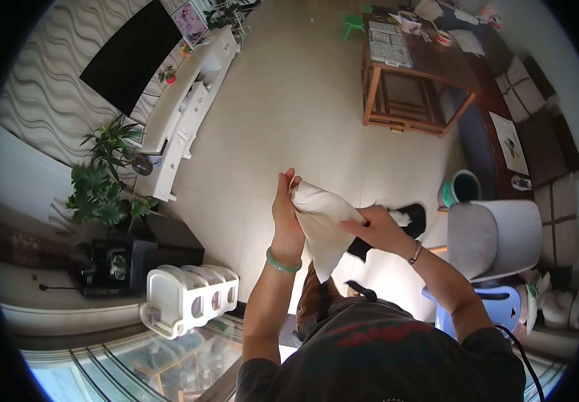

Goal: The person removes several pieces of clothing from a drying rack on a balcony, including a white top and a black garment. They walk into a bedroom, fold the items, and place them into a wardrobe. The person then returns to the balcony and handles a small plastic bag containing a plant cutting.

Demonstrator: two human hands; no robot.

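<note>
A cream-white cloth (321,224) hangs in front of my body, bunched at its top and tapering to a point below. My left hand (287,218), with a green bangle at the wrist, is closed on its upper left corner, fingers pointing up. On the right side my right hand (382,231) grips the cloth's edge, the thumb lying on top and the other fingers mostly hidden. Past that hand is a black and white shape (413,220), partly covered; I cannot tell what it is or whether I touch it.
To my right stand a grey chair (480,234), a blue plastic stool (497,305) and a green bin (462,187). A white rack (192,298) sits at lower left, near leafy plants (101,191). Farther off are a wooden table (430,63) and a long white cabinet (192,110).
</note>
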